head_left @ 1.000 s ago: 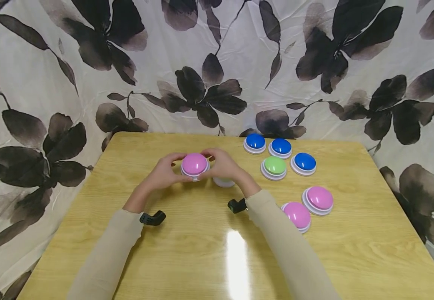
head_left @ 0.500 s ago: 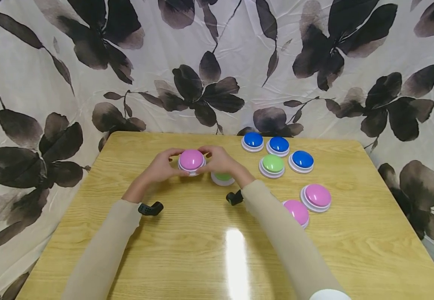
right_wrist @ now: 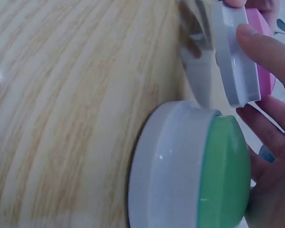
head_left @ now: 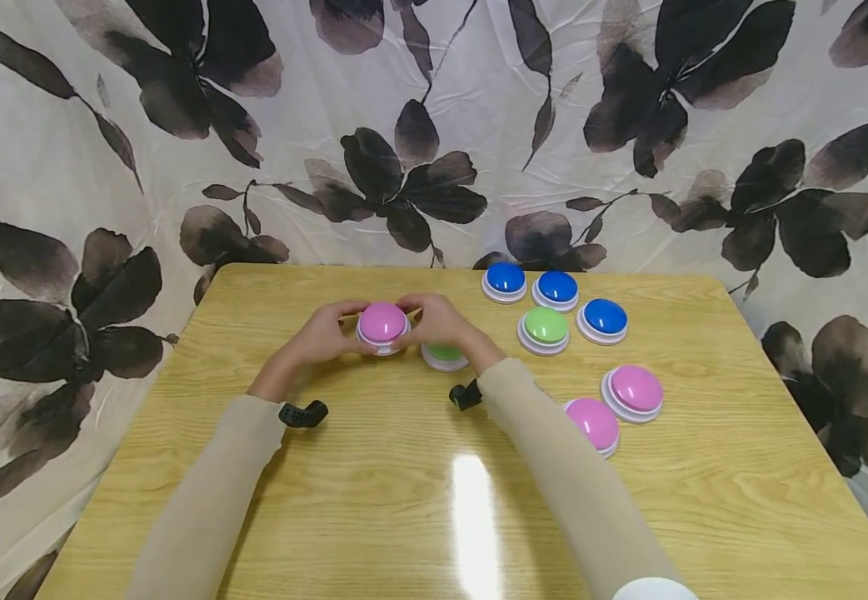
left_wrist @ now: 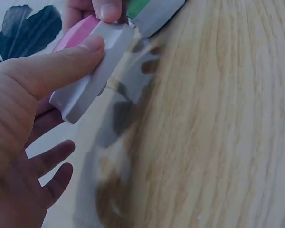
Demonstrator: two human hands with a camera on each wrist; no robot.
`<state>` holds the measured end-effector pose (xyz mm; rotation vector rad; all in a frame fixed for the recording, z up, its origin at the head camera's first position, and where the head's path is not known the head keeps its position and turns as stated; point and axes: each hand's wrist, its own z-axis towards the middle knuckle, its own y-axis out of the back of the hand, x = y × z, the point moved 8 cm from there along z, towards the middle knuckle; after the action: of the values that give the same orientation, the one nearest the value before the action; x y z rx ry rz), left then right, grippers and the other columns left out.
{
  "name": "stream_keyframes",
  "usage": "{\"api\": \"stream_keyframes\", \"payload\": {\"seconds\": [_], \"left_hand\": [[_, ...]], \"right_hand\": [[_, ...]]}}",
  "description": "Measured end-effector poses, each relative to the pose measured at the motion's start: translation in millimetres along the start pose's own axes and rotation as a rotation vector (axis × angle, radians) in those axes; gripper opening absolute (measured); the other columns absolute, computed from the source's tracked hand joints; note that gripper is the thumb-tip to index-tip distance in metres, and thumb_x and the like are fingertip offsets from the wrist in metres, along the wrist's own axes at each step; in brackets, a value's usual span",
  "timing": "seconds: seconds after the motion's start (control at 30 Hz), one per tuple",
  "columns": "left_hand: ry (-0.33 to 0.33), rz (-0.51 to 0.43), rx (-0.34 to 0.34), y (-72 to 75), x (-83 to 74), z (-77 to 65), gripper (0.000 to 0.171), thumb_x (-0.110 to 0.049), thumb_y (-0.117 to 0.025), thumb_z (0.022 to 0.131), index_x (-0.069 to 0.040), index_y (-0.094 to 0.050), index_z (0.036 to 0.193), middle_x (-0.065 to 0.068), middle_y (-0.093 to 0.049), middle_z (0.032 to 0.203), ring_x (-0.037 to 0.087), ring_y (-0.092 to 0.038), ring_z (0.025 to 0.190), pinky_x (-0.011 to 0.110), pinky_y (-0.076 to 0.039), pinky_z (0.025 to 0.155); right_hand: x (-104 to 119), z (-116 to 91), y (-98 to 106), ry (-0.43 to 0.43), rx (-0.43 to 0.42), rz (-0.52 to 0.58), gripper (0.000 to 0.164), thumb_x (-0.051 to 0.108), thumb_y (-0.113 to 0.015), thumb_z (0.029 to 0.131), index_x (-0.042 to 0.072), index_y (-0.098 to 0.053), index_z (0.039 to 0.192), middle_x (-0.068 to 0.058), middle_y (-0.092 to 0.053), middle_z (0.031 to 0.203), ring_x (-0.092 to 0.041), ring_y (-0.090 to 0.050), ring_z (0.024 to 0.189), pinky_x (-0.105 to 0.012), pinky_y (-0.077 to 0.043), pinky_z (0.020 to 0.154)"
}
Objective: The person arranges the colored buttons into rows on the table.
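A pink dome push button (head_left: pixel 382 323) with a white base is held between both hands near the back of the table. My left hand (head_left: pixel 325 333) pinches its left side, the thumb (left_wrist: pixel 80 57) lying along the white base. From the right, my right hand (head_left: pixel 437 327) grips the other side, thumb also on the base in the right wrist view. Both wrist views show the base tilted and raised off the tabletop. Just beneath the right hand, a green button (right_wrist: pixel 223 175) sits on the table, partly hidden by that hand in the head view.
Blue buttons (head_left: pixel 505 279) stand at the back right, with another green button (head_left: pixel 545 326) in front of them. Two pink buttons (head_left: pixel 632 392) lie nearer, one partly behind the right sleeve (head_left: pixel 554 458). A floral cloth (head_left: pixel 404 167) hangs behind the table (head_left: pixel 374 500).
Both hands have shifted slightly left and away with the pink button, uncovering some of the green dome beneath the right hand. The head view has moved a little.
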<state>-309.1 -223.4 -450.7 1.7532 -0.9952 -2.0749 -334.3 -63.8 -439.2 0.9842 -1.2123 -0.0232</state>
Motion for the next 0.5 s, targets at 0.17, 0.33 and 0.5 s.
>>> {"api": "stream_keyframes", "payload": {"seconds": [0.17,0.33,0.5], "left_hand": [[0.049,0.006,0.012,-2.3,7.9,-1.7,0.082,-0.030,-0.091,0.068,-0.005,-0.054,0.136,0.013,-0.052,0.139,0.032,-0.038,0.135,0.055,-0.028,0.110],[0.065,-0.018,0.009,-4.6,10.8,0.3,0.078,-0.028,-0.091,0.068,-0.007,-0.055,0.135,0.010,-0.054,0.137,0.031,-0.039,0.134,0.054,-0.027,0.110],[0.045,-0.021,0.015,-9.2,8.2,2.2,0.079,-0.028,-0.091,0.068,-0.005,-0.056,0.135,0.011,-0.056,0.134,0.030,-0.042,0.130,0.052,-0.028,0.110]], "right_hand": [[-6.4,1.4,-5.7,-0.031,0.006,-0.011,0.068,0.030,-0.090,0.068,0.010,-0.062,0.127,-0.002,-0.063,0.121,-0.017,-0.060,0.101,-0.026,-0.049,0.086],[-7.5,1.0,-4.3,-0.042,0.006,-0.025,0.070,0.030,-0.091,0.068,0.009,-0.062,0.128,-0.002,-0.063,0.121,-0.015,-0.061,0.100,-0.026,-0.050,0.087],[-11.2,-0.5,-2.3,-0.064,0.017,-0.048,0.069,0.032,-0.091,0.067,0.012,-0.063,0.127,0.000,-0.064,0.120,-0.014,-0.060,0.103,-0.028,-0.048,0.090]]}}
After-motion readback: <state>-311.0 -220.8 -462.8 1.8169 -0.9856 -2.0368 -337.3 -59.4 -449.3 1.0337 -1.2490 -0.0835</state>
